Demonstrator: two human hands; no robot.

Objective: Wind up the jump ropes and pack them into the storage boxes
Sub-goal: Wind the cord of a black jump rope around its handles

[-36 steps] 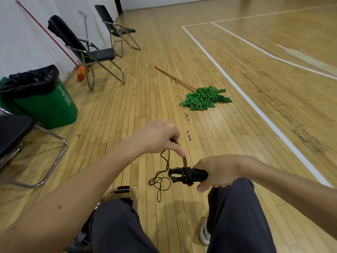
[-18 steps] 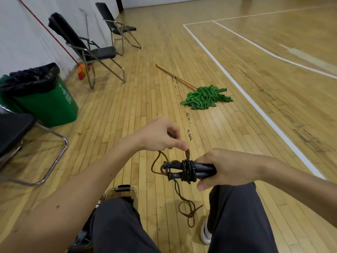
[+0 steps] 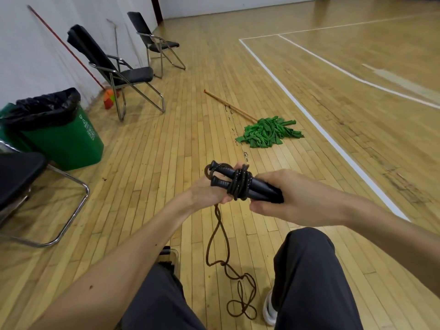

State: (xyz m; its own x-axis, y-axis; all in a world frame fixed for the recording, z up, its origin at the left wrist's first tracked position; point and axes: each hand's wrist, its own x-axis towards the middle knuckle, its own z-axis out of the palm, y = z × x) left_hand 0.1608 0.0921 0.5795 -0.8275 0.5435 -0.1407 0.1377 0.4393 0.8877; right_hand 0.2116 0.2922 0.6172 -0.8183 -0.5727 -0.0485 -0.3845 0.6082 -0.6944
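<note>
**Seated person's view over a gym floor (image 3: 166,151).**

- **Far left of the handles (image 3: 222,181):** the seat of a near chair (image 3: 19,177), then a green, black-lined bin (image 3: 64,139).
- **Beyond and left of the handles:** a red-shafted broom (image 3: 71,53) leaning on the wall (image 3: 28,63), and two folding chairs (image 3: 123,75).
- **Below and left of the handles:** a corner of a clear box (image 3: 176,253), mostly hidden by the left forearm (image 3: 119,258). Its contents cannot be told.
- **Left hand (image 3: 204,191):** directly behind the knobbed ends of the handles. Its fingers (image 3: 238,166) are curled up and clenched on the rope (image 3: 240,184). A loop of rope shows beside the upper knob.
- **Handles:** two, black, side by side and tilted, with the knobs to the upper left. Several turns of brown rope bind them at mid-length.
- **Unwound rope:** hangs from under the left hand, below the handles. It ends in loose loops on the floor between the legs (image 3: 309,270), near a white shoe (image 3: 269,308).
- **Right hand (image 3: 283,194):** grasps the right ends of both handles. The fingers are wrapped over the top and the thumb is underneath, just beside the turns of rope.
- **Beyond and right of the handles:** a green mop (image 3: 269,133) flat on the floor, its wooden shaft pointing away to the left. White court lines (image 3: 321,129) lie further right.
</note>
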